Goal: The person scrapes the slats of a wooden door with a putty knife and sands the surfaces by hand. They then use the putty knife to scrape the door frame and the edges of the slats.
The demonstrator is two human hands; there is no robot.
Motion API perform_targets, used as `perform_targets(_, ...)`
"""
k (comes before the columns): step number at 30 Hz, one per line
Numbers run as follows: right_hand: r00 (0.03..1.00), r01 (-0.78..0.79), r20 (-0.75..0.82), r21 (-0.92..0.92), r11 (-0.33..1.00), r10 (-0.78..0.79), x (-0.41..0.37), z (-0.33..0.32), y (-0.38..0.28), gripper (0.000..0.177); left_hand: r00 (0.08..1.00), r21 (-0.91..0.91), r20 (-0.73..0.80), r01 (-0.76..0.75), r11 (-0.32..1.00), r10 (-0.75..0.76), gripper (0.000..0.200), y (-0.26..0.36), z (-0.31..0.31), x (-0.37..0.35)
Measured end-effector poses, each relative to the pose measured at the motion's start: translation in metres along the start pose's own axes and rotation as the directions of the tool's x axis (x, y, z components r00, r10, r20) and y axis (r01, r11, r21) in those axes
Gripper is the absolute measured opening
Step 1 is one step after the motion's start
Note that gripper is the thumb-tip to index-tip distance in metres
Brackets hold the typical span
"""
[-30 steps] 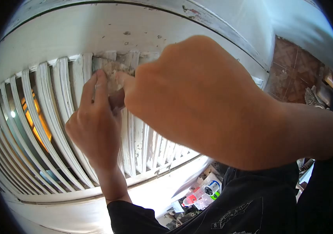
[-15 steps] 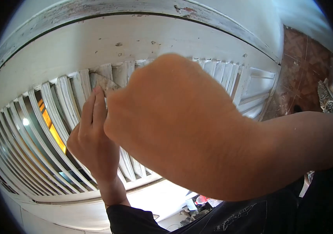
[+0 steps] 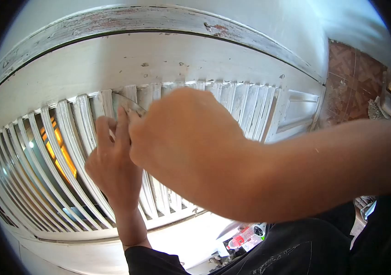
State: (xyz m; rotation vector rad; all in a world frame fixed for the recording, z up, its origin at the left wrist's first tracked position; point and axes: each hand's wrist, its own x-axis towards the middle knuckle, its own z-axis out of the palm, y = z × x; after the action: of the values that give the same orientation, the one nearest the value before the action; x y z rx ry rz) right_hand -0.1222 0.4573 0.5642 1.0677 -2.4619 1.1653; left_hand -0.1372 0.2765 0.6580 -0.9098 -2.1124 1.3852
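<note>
My right hand (image 3: 181, 133) is closed in a fist in front of the slatted white panel, around what looks like a putty knife. Only its flat, stained blade (image 3: 130, 103) shows past the knuckles; the handle is hidden. The blade lies against the slats (image 3: 83, 114) near their upper ends. Close on the left is my left hand (image 3: 117, 160), its index finger stretched up to the blade's lower edge and another finger bent. Its thumb is out of sight. The paint on the slats looks rough and patchy.
Above the slats runs a wide white board (image 3: 159, 55) with chips and marks. Between the left slats an orange shape (image 3: 60, 146) shows. Below me is a bottle with a red label (image 3: 239, 240) among clutter. Brown patterned floor tiles (image 3: 346, 87) lie at the right.
My view has shifted, and the panel sits lower in it. My left fingers have spread and bent somewhat. The right fist stays around the tool at the same slats.
</note>
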Motion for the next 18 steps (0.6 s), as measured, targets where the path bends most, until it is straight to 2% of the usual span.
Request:
perform_targets(2, 0.988, -0.112, -0.103, 0.037, 0.993, 0.115, 0.0, 0.014, -0.007, 0.018, 1.0, 0.015, -0.002, 0.019, 1.0, -0.019, 0.032, 0.0, 0.002, 0.001)
perform_targets(5, 0.992, -0.044, -0.109, 0.105, 0.994, 0.056, 0.006, 0.02, -0.002, 0.021, 0.999, 0.051, -0.025, 0.038, 0.998, -0.037, 0.032, 0.0, 0.008, 0.001)
perform_targets(6, 0.992, -0.054, -0.112, 0.098, 0.994, 0.065, 0.007, 0.02, -0.001, 0.021, 0.996, -0.031, -0.067, 0.056, 0.998, -0.058, 0.032, -0.001, 0.012, -0.003)
perform_targets(7, 0.988, -0.075, -0.13, 0.035, 0.997, 0.079, 0.008, 0.019, -0.001, 0.023, 0.99, -0.115, -0.107, 0.075, 0.991, -0.087, 0.033, -0.002, 0.015, -0.005)
perform_targets(8, 0.986, -0.091, -0.144, -0.034, 0.995, 0.085, 0.009, 0.018, -0.002, 0.025, 0.988, -0.121, -0.116, 0.085, 0.989, -0.099, 0.033, -0.002, 0.014, -0.005)
perform_targets(11, 0.98, -0.126, -0.182, -0.236, 0.964, 0.083, 0.007, 0.015, -0.007, 0.032, 0.992, -0.093, -0.052, 0.108, 0.99, -0.114, 0.034, -0.002, 0.008, -0.004)
perform_targets(12, 0.979, -0.13, -0.185, -0.246, 0.961, 0.085, 0.004, 0.016, -0.009, 0.032, 0.997, -0.029, -0.056, 0.058, 0.998, -0.06, 0.035, -0.005, 0.008, -0.001)
perform_targets(13, 0.969, -0.143, -0.227, -0.198, 0.97, 0.096, 0.0, 0.018, -0.009, 0.027, 0.998, 0.038, -0.062, 0.011, 0.999, -0.008, 0.036, -0.009, 0.007, 0.003)
perform_targets(14, 0.959, -0.147, -0.265, -0.148, 0.978, 0.104, -0.005, 0.021, -0.01, 0.022, 0.997, 0.039, -0.074, 0.021, 0.999, -0.018, 0.036, -0.007, 0.006, 0.002)
perform_targets(17, 0.924, -0.118, -0.368, -0.007, 0.993, 0.107, -0.012, 0.021, -0.011, 0.009, 0.994, -0.147, -0.106, -0.005, 0.989, -0.011, 0.04, 0.001, 0.009, -0.006)
perform_targets(18, 0.945, -0.157, -0.296, -0.03, 0.987, 0.141, -0.013, 0.019, -0.009, 0.008, 0.996, -0.115, -0.087, 0.004, 0.993, -0.015, 0.04, 0.005, 0.007, -0.004)
